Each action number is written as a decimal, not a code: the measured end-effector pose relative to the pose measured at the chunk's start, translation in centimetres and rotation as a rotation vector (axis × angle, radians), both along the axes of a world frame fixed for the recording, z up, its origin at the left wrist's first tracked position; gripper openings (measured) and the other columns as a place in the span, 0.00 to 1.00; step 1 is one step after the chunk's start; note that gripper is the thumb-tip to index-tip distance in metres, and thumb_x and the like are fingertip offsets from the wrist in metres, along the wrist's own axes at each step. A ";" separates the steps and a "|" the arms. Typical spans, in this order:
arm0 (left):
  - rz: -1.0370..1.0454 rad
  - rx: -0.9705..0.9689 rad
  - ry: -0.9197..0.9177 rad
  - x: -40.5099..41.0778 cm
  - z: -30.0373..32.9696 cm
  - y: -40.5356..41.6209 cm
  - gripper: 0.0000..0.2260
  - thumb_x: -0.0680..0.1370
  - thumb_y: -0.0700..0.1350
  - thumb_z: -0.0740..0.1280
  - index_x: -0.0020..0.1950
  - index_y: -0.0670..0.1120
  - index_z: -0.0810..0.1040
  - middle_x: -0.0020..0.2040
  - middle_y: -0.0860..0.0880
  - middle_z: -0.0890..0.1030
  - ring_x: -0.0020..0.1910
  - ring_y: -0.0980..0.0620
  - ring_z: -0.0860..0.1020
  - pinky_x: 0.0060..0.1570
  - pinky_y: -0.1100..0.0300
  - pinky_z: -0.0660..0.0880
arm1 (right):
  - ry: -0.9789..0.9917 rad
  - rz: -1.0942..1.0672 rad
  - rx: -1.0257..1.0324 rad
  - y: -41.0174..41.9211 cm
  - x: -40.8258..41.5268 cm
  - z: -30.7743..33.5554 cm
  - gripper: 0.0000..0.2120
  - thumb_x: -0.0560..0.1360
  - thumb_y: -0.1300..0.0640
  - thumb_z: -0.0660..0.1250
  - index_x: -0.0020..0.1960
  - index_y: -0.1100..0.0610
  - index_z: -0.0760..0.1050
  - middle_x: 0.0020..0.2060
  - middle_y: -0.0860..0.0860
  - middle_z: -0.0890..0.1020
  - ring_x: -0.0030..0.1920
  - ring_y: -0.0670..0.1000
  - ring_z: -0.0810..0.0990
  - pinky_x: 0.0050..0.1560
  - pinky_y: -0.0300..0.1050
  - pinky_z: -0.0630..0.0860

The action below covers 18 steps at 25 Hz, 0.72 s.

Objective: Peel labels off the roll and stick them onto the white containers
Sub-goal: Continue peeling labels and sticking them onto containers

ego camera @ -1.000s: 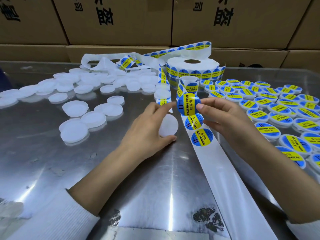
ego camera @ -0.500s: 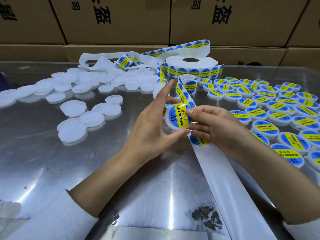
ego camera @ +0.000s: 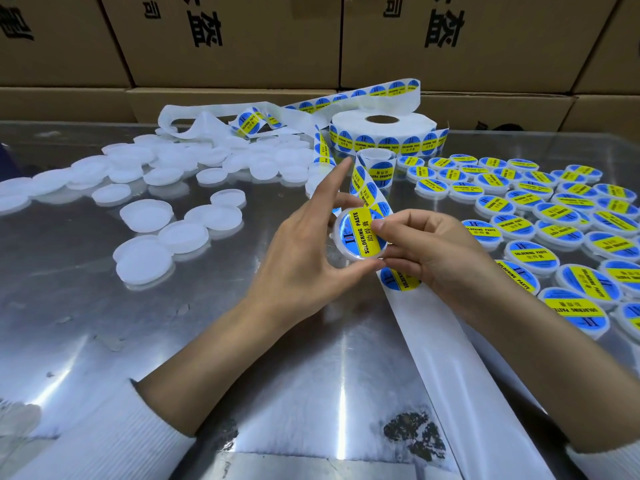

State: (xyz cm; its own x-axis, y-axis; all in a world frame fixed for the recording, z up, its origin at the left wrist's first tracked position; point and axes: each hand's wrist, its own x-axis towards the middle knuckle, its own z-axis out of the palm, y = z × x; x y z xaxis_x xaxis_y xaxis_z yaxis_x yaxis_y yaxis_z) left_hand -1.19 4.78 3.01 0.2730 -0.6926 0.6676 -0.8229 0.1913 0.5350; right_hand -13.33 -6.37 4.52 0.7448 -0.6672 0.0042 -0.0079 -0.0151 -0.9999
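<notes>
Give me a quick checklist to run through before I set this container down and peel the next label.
1. Label centred on held container: ok, white rim shows around it.
2. Label pressed flat: cannot tell, right hand thumb covers one edge.
3. Left hand grip on container: ok, thumb and fingers hold its rim.
4. Next label ready on backing strip: ok, partly under the right hand.
5. Unlabelled containers available at left: ok.
6. Room among the labelled containers at right: cannot tell.

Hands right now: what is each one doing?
Left hand: holds the white container by its edge, index finger straight.
Right hand: thumb presses the label onto it.
</notes>
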 end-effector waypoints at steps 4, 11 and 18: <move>0.014 -0.017 -0.022 0.1 0.0 0.0 0.43 0.66 0.50 0.78 0.75 0.47 0.58 0.56 0.54 0.78 0.53 0.61 0.77 0.52 0.70 0.72 | -0.044 -0.012 -0.047 0.3 0.0 0.1 0.09 0.73 0.57 0.69 0.34 0.53 0.79 0.28 0.47 0.81 0.31 0.43 0.80 0.36 0.33 0.78; 0.047 -0.093 -0.003 -0.4 0.3 0.0 0.40 0.66 0.51 0.78 0.73 0.45 0.63 0.54 0.53 0.79 0.49 0.62 0.78 0.50 0.71 0.72 | -0.194 -0.055 -0.321 1.2 0.4 0.0 0.07 0.73 0.64 0.69 0.39 0.56 0.74 0.31 0.46 0.80 0.33 0.42 0.79 0.36 0.39 0.78; 0.067 -0.138 0.022 -0.6 0.7 0.2 0.39 0.65 0.46 0.79 0.71 0.43 0.65 0.53 0.54 0.79 0.48 0.63 0.78 0.50 0.69 0.73 | -0.221 0.012 -0.367 1.2 0.4 -0.3 0.28 0.75 0.60 0.68 0.64 0.35 0.63 0.33 0.51 0.75 0.34 0.47 0.76 0.39 0.45 0.79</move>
